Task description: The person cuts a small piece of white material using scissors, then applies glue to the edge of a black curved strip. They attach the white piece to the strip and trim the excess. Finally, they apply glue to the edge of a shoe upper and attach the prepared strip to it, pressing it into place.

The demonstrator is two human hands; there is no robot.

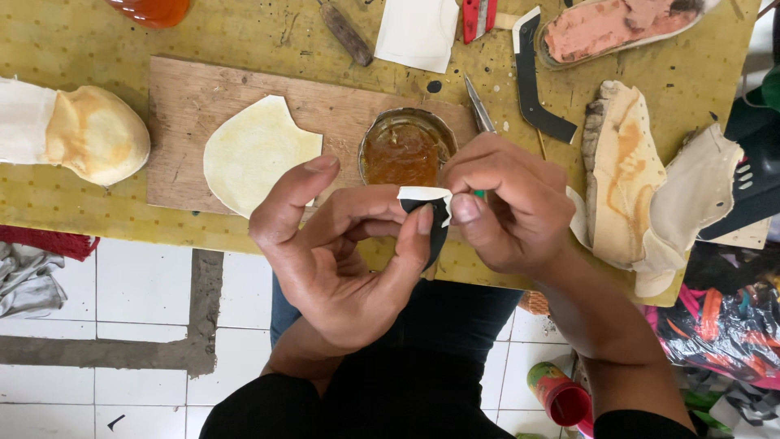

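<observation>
small black-and-white strip (pixel 431 213) is pinched betw. left hand (pixel 341 252) fingers and right hand (pixel 508 207) thumb, both clenched on it, just in front of open glue tin (pixel 406 146) on wooden board (pixel 187 106).

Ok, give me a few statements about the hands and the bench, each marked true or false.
1. Both hands pinch one small black-and-white piece. True.
2. The tin of amber glue stands on the floor. False: it stands on the wooden board.
3. A pale cut-out lies on that board. True.
4. The left hand holds a red cup. False: it holds the piece with the right hand.
</observation>
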